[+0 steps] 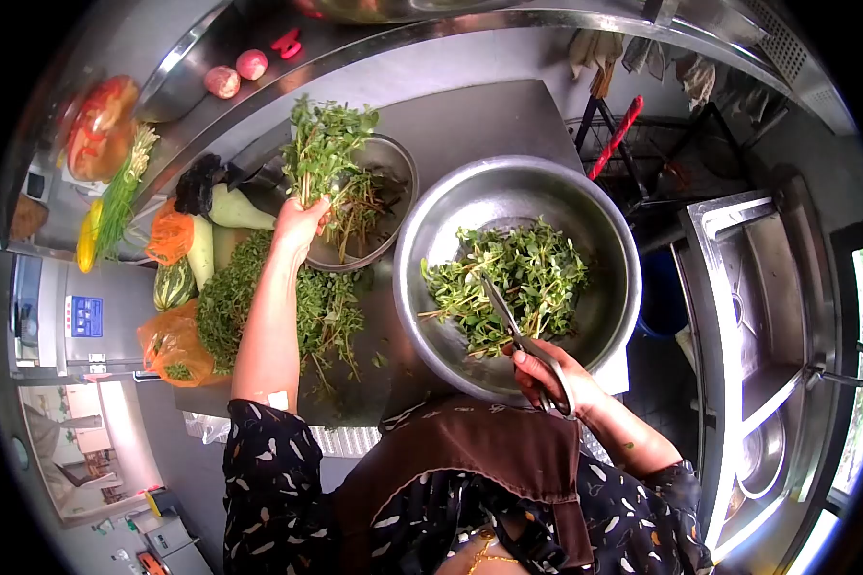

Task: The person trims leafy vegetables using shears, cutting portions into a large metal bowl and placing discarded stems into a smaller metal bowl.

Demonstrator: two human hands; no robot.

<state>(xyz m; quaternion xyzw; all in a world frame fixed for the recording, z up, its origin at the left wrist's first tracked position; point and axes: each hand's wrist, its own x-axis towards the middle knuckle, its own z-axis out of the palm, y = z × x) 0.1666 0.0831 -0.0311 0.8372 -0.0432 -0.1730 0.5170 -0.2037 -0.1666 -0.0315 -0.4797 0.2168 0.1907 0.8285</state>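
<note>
My left hand [300, 222] is closed around the stems of a bunch of leafy greens [324, 144], held up over a smaller metal bowl [414, 182]. Cut brownish stems [362, 206] lie in that bowl. In my right hand [556, 374] is a pair of scissors [513, 326], its blades pointing up and left over a large metal basin [422, 230]. Cut leafy tops [523, 273] are heaped in the basin, below the blades. A big pile of uncut greens [235, 297] rests on the table beside my left forearm.
Left of the pile are an orange plastic bag [174, 345], a striped green squash [174, 285] and a pale long gourd [238, 209]. A raised metal shelf [431, 40] curves along the back, with radishes [251, 64] on it. A steel sink [762, 297] stands at the right.
</note>
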